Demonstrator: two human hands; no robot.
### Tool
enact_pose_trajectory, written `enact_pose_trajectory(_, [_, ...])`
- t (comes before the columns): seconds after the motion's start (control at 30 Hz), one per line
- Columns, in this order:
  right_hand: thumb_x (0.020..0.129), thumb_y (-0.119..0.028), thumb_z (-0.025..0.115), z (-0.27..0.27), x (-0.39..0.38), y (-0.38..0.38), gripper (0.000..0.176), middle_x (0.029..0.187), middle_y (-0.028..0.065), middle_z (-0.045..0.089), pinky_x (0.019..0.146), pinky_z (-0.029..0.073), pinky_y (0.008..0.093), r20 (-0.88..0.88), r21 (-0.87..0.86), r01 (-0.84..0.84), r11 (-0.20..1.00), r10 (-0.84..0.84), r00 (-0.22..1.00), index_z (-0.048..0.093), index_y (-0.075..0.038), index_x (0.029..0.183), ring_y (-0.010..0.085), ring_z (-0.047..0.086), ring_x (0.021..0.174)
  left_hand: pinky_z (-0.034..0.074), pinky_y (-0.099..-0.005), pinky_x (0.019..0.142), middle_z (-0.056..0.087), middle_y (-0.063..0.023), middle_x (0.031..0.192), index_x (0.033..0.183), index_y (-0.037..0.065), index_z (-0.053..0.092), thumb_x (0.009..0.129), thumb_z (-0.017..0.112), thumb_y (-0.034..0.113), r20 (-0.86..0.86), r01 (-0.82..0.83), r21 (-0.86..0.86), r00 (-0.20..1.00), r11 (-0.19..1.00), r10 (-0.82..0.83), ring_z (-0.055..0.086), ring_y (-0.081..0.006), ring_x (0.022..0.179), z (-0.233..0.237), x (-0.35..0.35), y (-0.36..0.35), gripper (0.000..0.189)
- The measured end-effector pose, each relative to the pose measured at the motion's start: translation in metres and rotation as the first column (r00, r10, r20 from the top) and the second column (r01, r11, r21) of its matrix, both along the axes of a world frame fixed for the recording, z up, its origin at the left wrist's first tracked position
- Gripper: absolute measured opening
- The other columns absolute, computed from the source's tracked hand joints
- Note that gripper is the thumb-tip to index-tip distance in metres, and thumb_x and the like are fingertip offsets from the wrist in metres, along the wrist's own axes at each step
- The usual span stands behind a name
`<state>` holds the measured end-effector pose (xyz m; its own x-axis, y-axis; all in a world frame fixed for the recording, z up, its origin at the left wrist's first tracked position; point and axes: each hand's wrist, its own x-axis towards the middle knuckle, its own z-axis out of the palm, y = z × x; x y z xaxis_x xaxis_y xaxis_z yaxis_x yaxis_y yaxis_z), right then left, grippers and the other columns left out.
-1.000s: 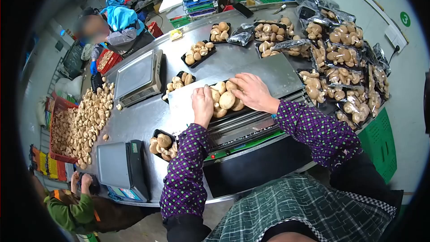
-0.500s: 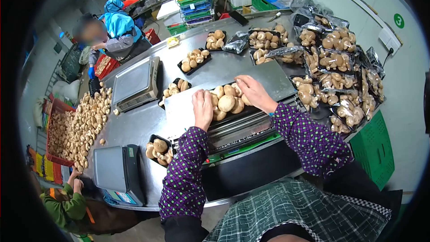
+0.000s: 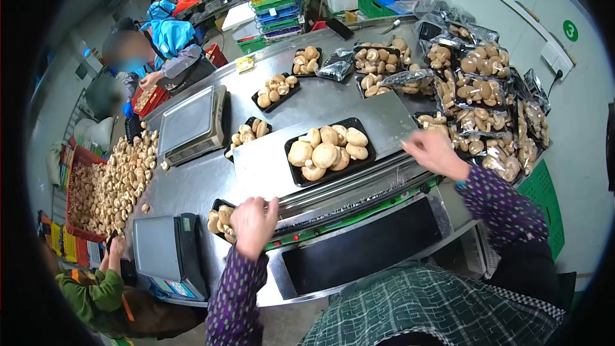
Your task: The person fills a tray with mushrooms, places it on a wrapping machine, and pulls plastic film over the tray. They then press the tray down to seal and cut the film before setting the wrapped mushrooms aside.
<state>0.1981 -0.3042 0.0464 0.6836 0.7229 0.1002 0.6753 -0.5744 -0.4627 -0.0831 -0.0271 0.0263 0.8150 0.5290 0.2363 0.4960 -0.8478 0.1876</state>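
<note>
A black tray of mushrooms (image 3: 325, 154) rests on the metal plate of the wrapping machine (image 3: 256, 170), with no hand on it. My left hand (image 3: 254, 223) is closed at the machine's front left, beside a smaller mushroom tray (image 3: 221, 219). My right hand (image 3: 439, 154) is closed near the plate's right end, thumb and fingers together. What either hand holds, if anything, is too small or too clear to make out. Rollers and a dark strip run between the hands, in front of the tray.
Wrapped mushroom trays (image 3: 483, 93) are piled at the right. More filled trays (image 3: 277, 91) stand behind the plate. Two scales (image 3: 187, 122) and loose mushrooms (image 3: 131, 176) are at the left. A person in blue (image 3: 168, 41) and a person in green (image 3: 99, 291) are beside the table.
Both hands have left the mushroom tray and moved apart. My left hand came down toward the front left, my right hand went right. Their fingers are now drawn together.
</note>
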Motion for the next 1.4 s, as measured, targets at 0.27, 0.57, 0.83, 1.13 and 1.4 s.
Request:
enact_pose_trajectory(0.27, [0.077, -0.03, 0.061, -0.034, -0.009, 0.005, 0.034, 0.056, 0.0125, 0.06, 0.052, 0.046, 0.0366, -0.385, -0.081, -0.142, 0.986, 0.101, 0.917, 0.063, 0.001, 0.065, 0.0245, 0.059, 0.053, 0.046, -0.0351, 0.053, 0.059, -0.0146, 0.055, 0.062, 0.005, 0.068, 0.079, 0.057, 0.034, -0.123, -0.165, -0.478, 0.985, 0.863, 0.12, 0.061, -0.0296, 0.056, -0.023, 0.008, -0.017, 0.035])
enact_pose_trajectory(0.57, [0.091, -0.025, 0.045, 0.057, -0.011, 0.015, 0.028, 0.077, 0.0177, 0.06, 0.052, 0.045, 0.0301, -0.643, 0.757, 0.405, 0.513, 0.697, 0.317, 0.046, -0.008, 0.068, 0.0223, 0.059, 0.065, 0.044, -0.0338, 0.051, 0.053, -0.0089, 0.063, 0.069, 0.008, 0.046, 0.092, 0.044, 0.026, 0.629, 0.698, -0.716, 0.645, -0.001, 0.433, 0.053, -0.0198, 0.055, 0.081, 0.021, -0.029, 0.029])
enact_pose_trajectory(0.83, [0.085, -0.02, 0.056, -0.086, 0.044, 0.144, 0.023, 0.095, 0.0158, 0.059, 0.072, 0.048, 0.0331, -0.319, 0.577, 0.104, 0.81, 0.106, 0.942, 0.058, 0.003, 0.088, 0.0258, 0.06, 0.082, 0.044, -0.036, 0.083, 0.064, -0.0164, 0.098, 0.089, 0.0, 0.065, 0.09, 0.048, 0.021, 0.471, 0.261, -0.267, 0.875, 0.928, -0.11, 0.059, -0.033, 0.087, -0.073, 0.161, 0.067, 0.027])
enact_pose_trajectory(1.13, [0.086, -0.018, 0.057, -0.016, 0.025, 0.12, 0.018, 0.082, 0.0155, 0.058, 0.068, 0.045, 0.0371, -0.205, 0.38, -0.29, 0.879, 0.386, 0.9, 0.053, -0.001, 0.09, 0.0329, 0.059, 0.076, 0.043, -0.0282, 0.085, 0.064, -0.0088, 0.098, 0.11, -0.005, 0.06, 0.093, 0.047, 0.042, 0.092, 0.075, -0.978, 0.993, 0.192, 0.077, 0.057, -0.0153, 0.089, -0.014, 0.093, 0.047, 0.052])
enact_pose_trajectory(1.4, [0.077, -0.002, 0.062, 0.004, -0.098, -0.024, 0.012, 0.071, 0.0105, 0.059, 0.053, 0.044, 0.0286, -0.137, 0.452, -0.386, 0.804, 0.49, 0.861, 0.056, -0.004, 0.086, 0.0208, 0.058, 0.058, 0.049, -0.028, 0.062, 0.065, -0.0109, 0.075, 0.1, 0.0, 0.064, 0.091, 0.052, 0.031, 0.166, 0.269, -0.866, 0.95, 0.421, -0.265, 0.059, -0.0147, 0.064, 0.042, -0.042, -0.073, 0.034])
